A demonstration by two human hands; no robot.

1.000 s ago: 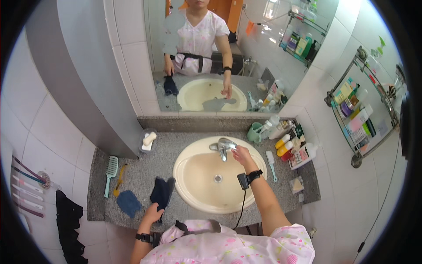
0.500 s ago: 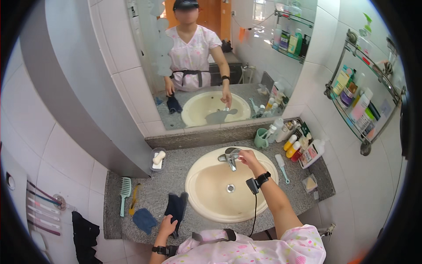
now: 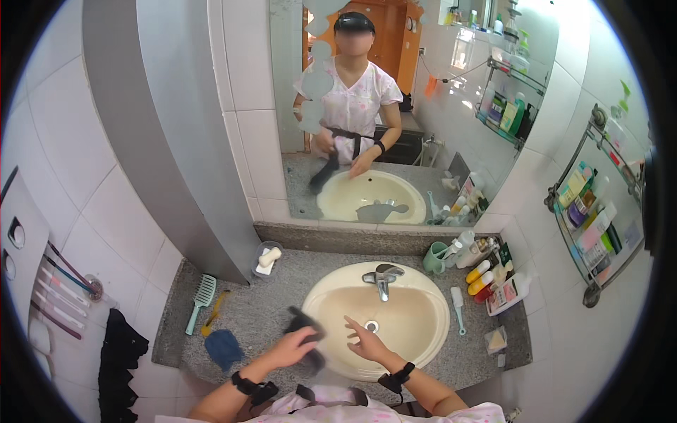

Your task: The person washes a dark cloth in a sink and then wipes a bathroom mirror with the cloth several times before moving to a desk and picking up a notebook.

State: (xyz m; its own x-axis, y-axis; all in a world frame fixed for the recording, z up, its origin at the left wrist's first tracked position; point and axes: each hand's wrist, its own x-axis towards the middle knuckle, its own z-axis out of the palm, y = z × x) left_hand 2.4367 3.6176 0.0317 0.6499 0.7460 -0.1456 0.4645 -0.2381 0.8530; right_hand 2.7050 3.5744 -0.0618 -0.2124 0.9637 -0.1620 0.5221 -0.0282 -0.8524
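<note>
Granite countertop (image 3: 261, 304), lower centre: I see left hand (image 3: 291, 347) clasping dark cloth (image 3: 302, 321), likely soft, light, best gripped mid-length; right hand (image 3: 368, 344) empty, fingers loosely spread.

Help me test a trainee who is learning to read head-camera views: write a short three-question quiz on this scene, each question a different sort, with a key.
1. Multiple choice: what does the left hand hold?
A) a bar of soap
B) a dark cloth
C) a green cup

2. True or false: the right hand is over the basin, apart from the faucet.

3. Fill in the blank: the mint-green hairbrush lies to the ____ of the basin.

Key:
1. B
2. True
3. left
</note>
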